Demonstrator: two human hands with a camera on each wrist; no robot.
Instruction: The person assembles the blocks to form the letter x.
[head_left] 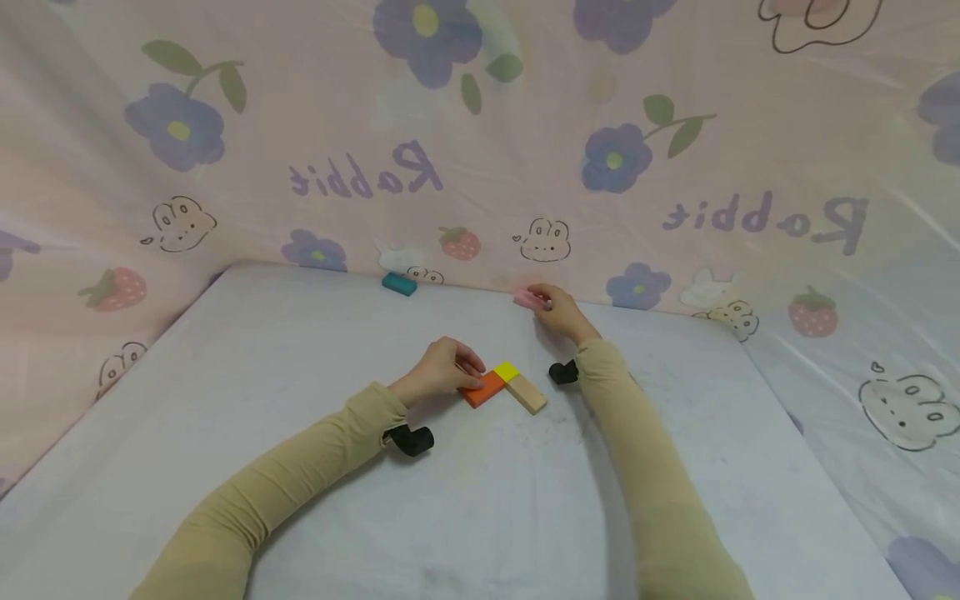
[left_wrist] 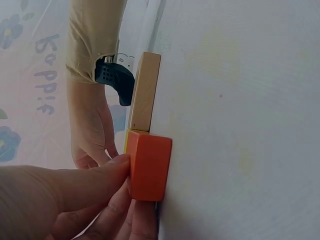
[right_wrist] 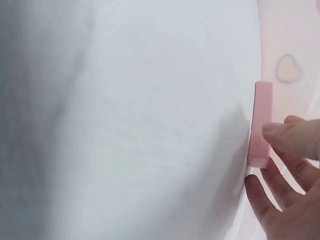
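Observation:
In the head view an orange block (head_left: 486,389), a yellow block (head_left: 506,372) and a plain wooden block (head_left: 527,394) lie joined in a bent line on the white table. My left hand (head_left: 444,368) pinches the orange block; the left wrist view shows the thumb (left_wrist: 107,175) along its near side and fingers behind and below it. Farther back, my right hand (head_left: 561,312) holds a pink block (head_left: 529,299) near the table's back edge. In the right wrist view the thumb (right_wrist: 285,134) presses the pink block's side, with fingers behind it.
A teal block (head_left: 399,284) lies at the back edge, left of the pink one. A printed curtain (head_left: 517,150) with flowers and rabbits rises behind and beside the white table (head_left: 360,533). Black wrist devices (head_left: 411,440) stick out under both tan sleeves.

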